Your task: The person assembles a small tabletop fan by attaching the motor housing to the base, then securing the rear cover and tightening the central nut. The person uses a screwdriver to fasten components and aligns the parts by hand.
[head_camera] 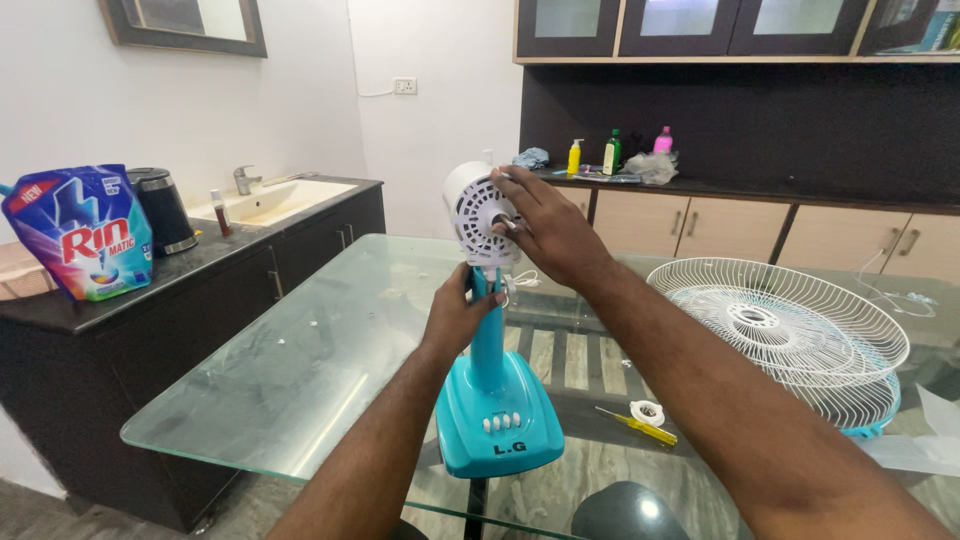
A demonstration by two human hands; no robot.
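- Fan motor housing (473, 205): front centre hidden under right hand (545, 225).
- Fan neck (488, 320): upper part hidden inside left hand (458, 312) grip.
- Screwdriver (637, 425), below the grips: tip too small to tell.

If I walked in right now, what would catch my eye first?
Probably the stripped table fan at the middle of the glass table: the left hand grips its turquoise stem while the right hand rests on the white motor housing. To the right lie the removed white wire grilles, and a bright detergent pouch stands on the dark counter at far left.
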